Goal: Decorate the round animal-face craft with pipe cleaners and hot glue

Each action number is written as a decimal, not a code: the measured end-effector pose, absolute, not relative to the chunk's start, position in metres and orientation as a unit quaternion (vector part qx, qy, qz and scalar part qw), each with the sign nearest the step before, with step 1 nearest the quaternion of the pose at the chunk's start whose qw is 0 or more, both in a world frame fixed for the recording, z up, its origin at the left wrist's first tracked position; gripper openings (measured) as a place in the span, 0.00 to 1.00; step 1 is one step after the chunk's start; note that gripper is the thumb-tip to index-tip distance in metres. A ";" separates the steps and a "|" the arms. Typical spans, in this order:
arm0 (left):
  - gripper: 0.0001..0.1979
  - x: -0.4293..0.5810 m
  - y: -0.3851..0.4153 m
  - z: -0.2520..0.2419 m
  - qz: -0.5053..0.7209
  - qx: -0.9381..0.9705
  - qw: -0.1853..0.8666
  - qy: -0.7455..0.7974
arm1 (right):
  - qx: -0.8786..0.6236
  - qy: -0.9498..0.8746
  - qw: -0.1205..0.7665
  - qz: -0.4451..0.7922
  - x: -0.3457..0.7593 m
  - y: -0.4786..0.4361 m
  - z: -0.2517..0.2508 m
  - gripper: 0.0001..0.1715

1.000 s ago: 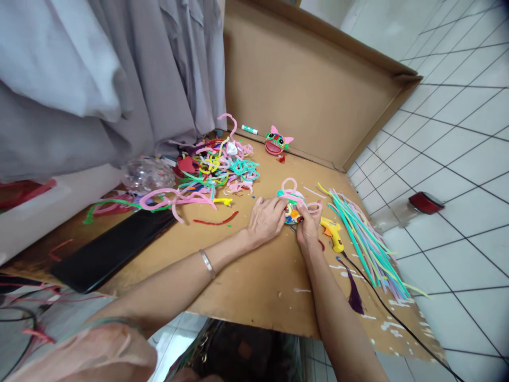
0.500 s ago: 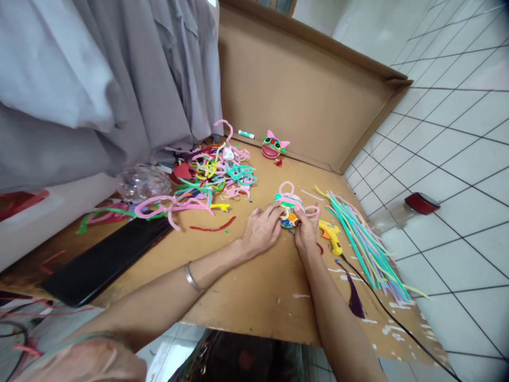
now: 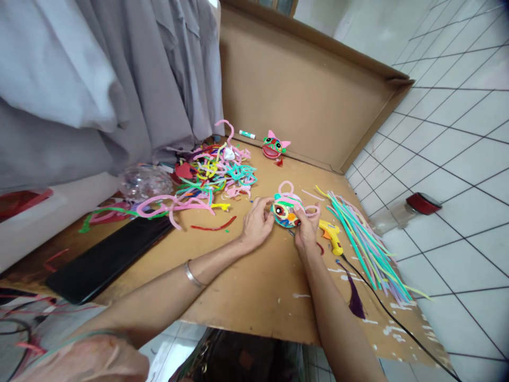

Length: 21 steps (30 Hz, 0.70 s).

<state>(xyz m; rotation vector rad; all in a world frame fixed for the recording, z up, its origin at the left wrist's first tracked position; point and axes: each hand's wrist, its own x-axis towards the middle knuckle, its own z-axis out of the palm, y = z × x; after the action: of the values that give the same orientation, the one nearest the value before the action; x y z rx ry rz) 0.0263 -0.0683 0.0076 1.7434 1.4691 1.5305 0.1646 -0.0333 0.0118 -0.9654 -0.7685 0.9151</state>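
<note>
A round animal face craft (image 3: 283,214) made of coloured pipe cleaners, with pink loop ears, a dark eye ringed in pale yellow and an orange nose, is held above the table. My right hand (image 3: 306,229) pinches its right side, thumb on the front. At its left edge, my left hand (image 3: 256,223) has curled fingers against the rim; their tips are partly hidden behind it. Just right of my right hand lies a yellow hot glue gun (image 3: 332,237). A finished-looking face with pink pointed ears (image 3: 272,146) stands at the back.
Tangled pipe cleaners (image 3: 217,172) heap up at the back left, near a clear plastic bag (image 3: 145,182). A long black case (image 3: 107,260) lies at left. Straight pipe cleaners (image 3: 366,244) and a purple tassel (image 3: 355,297) lie right, beside the glue gun's black cord (image 3: 382,300). Cardboard (image 3: 302,90) stands behind.
My left fingers have slid left off the front of the face to its edge, uncovering the dark eye. My right hand keeps its hold in about the same place.
</note>
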 end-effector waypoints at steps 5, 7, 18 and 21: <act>0.19 0.026 -0.069 0.006 0.539 0.651 0.178 0.504 | -0.435 -0.355 0.719 0.409 0.164 -0.033 0.012 0.51; 0.20 0.026 -0.070 0.005 0.536 0.658 0.172 0.501 | -0.433 -0.358 0.717 0.413 0.165 -0.033 0.012 0.50; 0.21 0.024 -0.069 0.007 0.510 0.680 0.149 0.505 | -0.421 -0.368 0.715 0.419 0.166 -0.032 0.010 0.51; 0.21 0.024 -0.068 0.006 0.510 0.682 0.141 0.505 | -0.427 -0.369 0.713 0.417 0.167 -0.029 0.008 0.54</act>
<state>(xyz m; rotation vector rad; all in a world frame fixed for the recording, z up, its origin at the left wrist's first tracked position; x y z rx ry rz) 0.0244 -0.0681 0.0063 1.9693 1.4580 1.4718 0.1674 -0.0294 0.0078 -0.9467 -0.8171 0.9245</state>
